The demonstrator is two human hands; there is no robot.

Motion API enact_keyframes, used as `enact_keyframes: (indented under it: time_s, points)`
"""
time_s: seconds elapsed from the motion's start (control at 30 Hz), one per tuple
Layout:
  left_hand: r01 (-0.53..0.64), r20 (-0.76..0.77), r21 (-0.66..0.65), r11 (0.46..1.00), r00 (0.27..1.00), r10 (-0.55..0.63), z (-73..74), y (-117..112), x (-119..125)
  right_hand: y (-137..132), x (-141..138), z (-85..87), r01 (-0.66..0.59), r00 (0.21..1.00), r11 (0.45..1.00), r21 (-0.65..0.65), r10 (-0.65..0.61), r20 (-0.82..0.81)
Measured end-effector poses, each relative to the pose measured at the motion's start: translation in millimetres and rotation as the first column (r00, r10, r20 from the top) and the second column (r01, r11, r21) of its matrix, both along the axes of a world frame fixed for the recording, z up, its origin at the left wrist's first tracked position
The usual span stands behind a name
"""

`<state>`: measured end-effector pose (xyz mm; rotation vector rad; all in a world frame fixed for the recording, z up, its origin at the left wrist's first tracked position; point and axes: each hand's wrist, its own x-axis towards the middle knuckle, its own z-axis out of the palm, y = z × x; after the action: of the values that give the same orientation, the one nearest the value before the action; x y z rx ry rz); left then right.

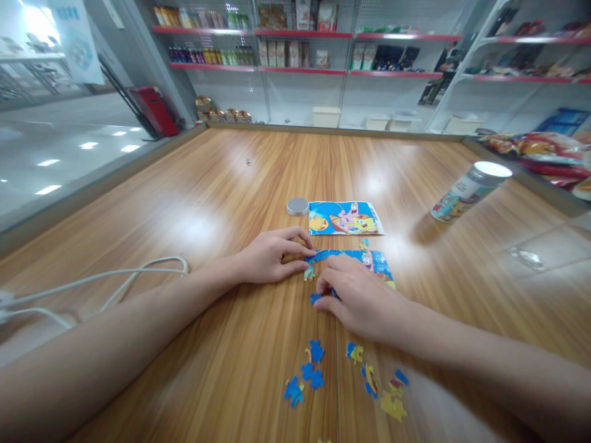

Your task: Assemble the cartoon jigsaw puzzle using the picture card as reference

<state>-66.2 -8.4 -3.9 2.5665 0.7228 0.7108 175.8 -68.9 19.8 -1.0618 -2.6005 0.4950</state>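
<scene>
A partly joined blue jigsaw puzzle (382, 263) lies flat on the wooden table, its lower middle hidden by my right hand (357, 298). The thumb and fingers of that hand are closed on a small blue puzzle piece (315, 298) just below the puzzle's left part. My left hand (277, 255) rests at the puzzle's upper left corner, fingers stretched out and apart, fingertips touching the edge. By its thumb is a light-coloured piece (309, 271). Above the puzzle lies the cartoon reference picture (346, 218), with one loose piece (364, 244) between them.
Loose blue pieces (316, 351) and yellow pieces (393, 406) are scattered nearer me. A round metal lid (298, 206) touches the picture's left side. To the right stands a printed can (468, 192). White cables (138, 271) cross the left side. Stocked shelves (300, 71) stand behind.
</scene>
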Motion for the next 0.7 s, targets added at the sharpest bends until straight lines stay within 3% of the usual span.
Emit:
enact_keyframes:
  time_s: [0.33, 0.7]
  points:
    - [0.005, 0.006, 0.014, 1.0, 1.0, -0.005, 1.5, -0.4, 1.5, 7.6, 1.6, 1.1, -0.006, 0.998, 0.987, 0.159, -0.004, 0.059]
    - [0.001, -0.01, 0.015, 1.0, 1.0, 0.0, 1.2, -0.1, 1.4, 8.9, 1.9, 4.0, 0.011, 0.998, 0.999, 0.051, -0.014, 0.067]
